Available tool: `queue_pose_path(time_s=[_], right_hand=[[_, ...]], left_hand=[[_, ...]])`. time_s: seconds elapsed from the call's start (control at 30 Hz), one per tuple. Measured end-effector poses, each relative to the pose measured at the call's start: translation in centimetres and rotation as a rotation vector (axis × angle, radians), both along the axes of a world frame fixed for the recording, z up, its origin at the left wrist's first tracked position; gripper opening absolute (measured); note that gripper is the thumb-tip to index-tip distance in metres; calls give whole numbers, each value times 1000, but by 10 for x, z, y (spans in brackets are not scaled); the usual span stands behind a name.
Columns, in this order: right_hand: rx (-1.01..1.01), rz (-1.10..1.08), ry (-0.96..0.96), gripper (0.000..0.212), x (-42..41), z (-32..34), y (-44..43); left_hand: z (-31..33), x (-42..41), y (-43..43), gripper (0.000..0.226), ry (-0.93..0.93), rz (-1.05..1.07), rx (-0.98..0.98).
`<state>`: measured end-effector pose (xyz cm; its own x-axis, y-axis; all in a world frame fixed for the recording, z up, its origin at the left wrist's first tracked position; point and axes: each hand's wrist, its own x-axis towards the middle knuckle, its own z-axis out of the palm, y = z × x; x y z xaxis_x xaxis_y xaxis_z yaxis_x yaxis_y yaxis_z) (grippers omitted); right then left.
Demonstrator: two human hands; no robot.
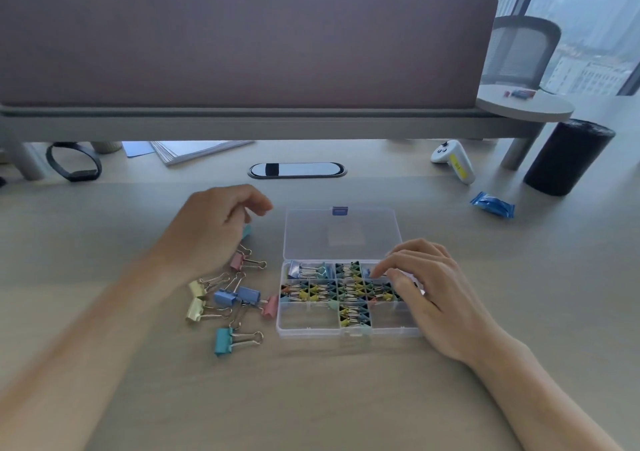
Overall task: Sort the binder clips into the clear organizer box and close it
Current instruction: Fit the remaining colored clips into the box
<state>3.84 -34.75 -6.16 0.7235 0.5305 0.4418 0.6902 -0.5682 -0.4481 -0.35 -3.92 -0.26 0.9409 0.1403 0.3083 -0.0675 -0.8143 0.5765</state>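
Note:
The clear organizer box (308,324) lies open at the desk's middle, its lid (341,234) folded back flat. Most compartments hold small coloured binder clips; a larger clip lies in the far left one. Left of the box, several large clips lie loose: a teal one (225,341), gold ones (197,308), blue ones (247,295), pink ones (239,261). My left hand (211,232) hovers over the far end of that pile with fingers loosely curled, a teal clip partly hidden beneath it. My right hand (420,288) reaches into the box's far right compartment, fingertips down on a blue clip there.
A blue packet (491,205) lies to the right beyond the box. A white controller (453,160) and a black cylinder (568,156) stand at the far right. A black wristband (74,161) and papers (194,149) lie at the back left under the partition.

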Motion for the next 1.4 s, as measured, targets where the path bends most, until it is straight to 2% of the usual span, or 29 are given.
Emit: queue_pose_path(time_s=[0.1, 0.2, 0.33, 0.5, 0.8, 1.2, 1.33, 1.4], right_hand=[[8, 9, -17, 36, 0, -1, 0], [17, 4, -13, 36, 0, -2, 0], [33, 4, -9, 33, 0, -2, -1], [51, -1, 6, 33, 0, -2, -2], [31, 2, 12, 34, -2, -1, -1], [39, 4, 11, 30, -2, 0, -1], [38, 2, 11, 30, -2, 0, -1], [41, 2, 6, 30, -2, 1, -1]], left_hand=[[-3, 2, 19, 47, -12, 74, 6], [-3, 2, 27, 40, 88, 92, 64], [0, -2, 26, 15, 302, -1, 244], [5, -7, 20, 17, 381, -89, 324], [4, -10, 18, 21, 397, -104, 296], [11, -8, 14, 14, 302, -60, 158], [11, -6, 9, 29, 346, -100, 120], [10, -6, 4, 31, 350, -147, 11]])
